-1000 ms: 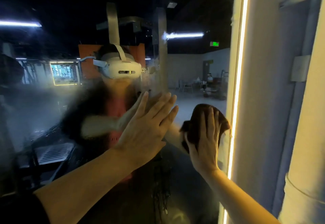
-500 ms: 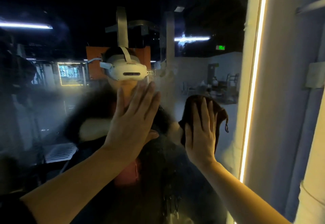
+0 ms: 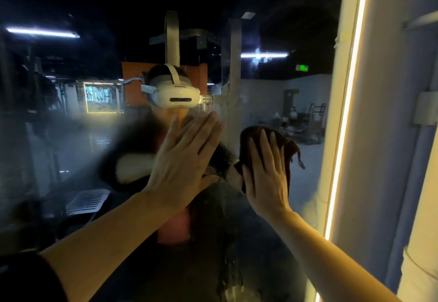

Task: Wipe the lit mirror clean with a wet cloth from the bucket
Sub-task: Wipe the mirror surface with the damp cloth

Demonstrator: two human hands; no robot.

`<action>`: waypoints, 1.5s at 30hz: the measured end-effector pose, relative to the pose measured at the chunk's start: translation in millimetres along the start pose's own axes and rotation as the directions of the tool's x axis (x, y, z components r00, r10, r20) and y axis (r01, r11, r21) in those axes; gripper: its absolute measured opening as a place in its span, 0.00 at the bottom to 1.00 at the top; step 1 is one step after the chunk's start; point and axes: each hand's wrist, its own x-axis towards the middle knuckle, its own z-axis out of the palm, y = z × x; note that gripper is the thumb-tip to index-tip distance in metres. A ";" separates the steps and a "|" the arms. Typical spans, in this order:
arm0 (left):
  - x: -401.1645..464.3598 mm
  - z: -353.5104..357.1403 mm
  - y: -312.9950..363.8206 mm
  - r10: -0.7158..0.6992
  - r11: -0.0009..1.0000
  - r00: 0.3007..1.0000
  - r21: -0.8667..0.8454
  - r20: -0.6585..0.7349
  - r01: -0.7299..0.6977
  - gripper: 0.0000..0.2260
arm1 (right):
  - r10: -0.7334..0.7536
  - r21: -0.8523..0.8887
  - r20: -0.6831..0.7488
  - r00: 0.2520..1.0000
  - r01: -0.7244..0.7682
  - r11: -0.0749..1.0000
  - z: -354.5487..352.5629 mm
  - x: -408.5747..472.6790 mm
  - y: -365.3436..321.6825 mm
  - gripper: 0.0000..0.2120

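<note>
The right hand (image 3: 265, 171) lies flat, fingers straight, pressing the dark cloth (image 3: 284, 145) against the mirror (image 3: 71, 147) near its lit edge (image 3: 343, 135), likely to wipe. Beside it, the left hand (image 3: 184, 159) rests open-palmed on the glass, apparently bracing.

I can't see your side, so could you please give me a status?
Left hand flat on mirror. Right hand pressing brown cloth to glass. Nothing in the way.
</note>
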 end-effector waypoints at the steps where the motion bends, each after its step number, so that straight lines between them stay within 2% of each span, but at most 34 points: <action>1: -2.2 -3.6 -6.0 0.007 1.000 1.000 -0.019 -0.023 -0.008 0.46 | 0.002 -0.013 -0.019 1.000 -0.002 1.000 -1.9 11.1 3.6 0.24; 4: -6.7 -16.7 -27.7 -0.029 1.000 0.998 -0.003 -0.048 0.028 0.46 | 0.113 0.003 -0.131 0.985 -0.114 0.993 -5.4 60.5 6.9 0.26; 7: -7.0 -23.2 -46.1 -0.101 0.994 0.995 0.035 -0.005 0.101 0.46 | 0.172 0.016 -0.136 0.976 -0.172 0.985 0.8 72.3 -10.1 0.27; 11: -6.7 -21.2 -52.7 -0.119 0.990 0.992 0.078 0.052 0.115 0.46 | -0.008 0.011 -0.017 1.000 0.008 1.000 11.3 23.0 -33.1 0.26; 13: -7.4 -21.5 -51.6 -0.121 0.990 0.991 0.083 0.058 0.116 0.46 | -0.054 0.009 -0.009 0.998 0.054 0.998 9.1 23.0 -29.4 0.25; 17: -8.3 -21.5 -50.8 -0.120 0.986 0.992 0.122 0.037 0.115 0.45 | 0.017 0.005 -0.127 0.992 -0.017 1.000 1.6 74.1 -22.6 0.26; 20: -8.1 -20.1 -51.0 -0.125 0.985 0.992 0.125 0.031 0.121 0.45 | 0.065 0.016 -0.128 0.990 -0.063 0.998 6.4 78.4 -30.4 0.27; 24: -8.7 -18.2 -51.1 -0.122 0.986 0.992 0.121 0.020 0.119 0.45 | -0.117 -0.013 -0.021 0.993 0.117 0.993 10.1 44.2 -28.8 0.27; 26: -9.1 -17.8 -51.5 -0.121 0.987 0.993 0.111 0.015 0.119 0.46 | -0.160 -0.022 -0.009 0.987 0.159 0.987 2.9 50.6 -19.7 0.26; 27: -9.3 -17.6 -51.6 -0.122 0.987 0.992 0.109 0.014 0.119 0.46 | -0.132 -0.018 -0.031 0.991 0.132 0.991 -0.5 62.2 -16.2 0.26; 30: -9.2 -17.4 -51.6 -0.130 0.986 0.991 0.106 0.019 0.127 0.46 | 0.082 0.044 -0.146 0.986 -0.076 0.996 -7.4 114.7 -13.4 0.26; 32: -8.9 -18.0 -51.7 -0.131 0.987 0.991 0.098 0.025 0.128 0.46 | 0.143 0.057 -0.165 0.976 -0.136 0.989 -5.5 135.0 -21.1 0.27; 34: -9.1 -18.4 -52.1 -0.125 0.990 0.992 0.072 0.027 0.123 0.45 | 0.103 0.029 -0.144 0.984 -0.100 0.995 1.4 128.3 -33.9 0.27; 37: -10.1 -20.5 -54.1 -0.135 0.991 0.991 0.003 -0.003 0.135 0.44 | -0.063 -0.005 -0.035 0.997 0.063 0.998 10.9 86.2 -45.3 0.28; 40: -11.9 -27.4 -62.9 -0.122 0.992 0.991 -0.004 -0.057 0.122 0.43 | -0.165 -0.019 -0.010 0.986 0.164 0.986 4.5 78.1 -30.0 0.27; 45: -9.0 -33.1 -85.7 -0.149 0.986 0.988 0.068 -0.041 0.152 0.45 | 0.064 0.034 -0.147 0.987 -0.059 0.998 -9.6 150.3 -22.5 0.27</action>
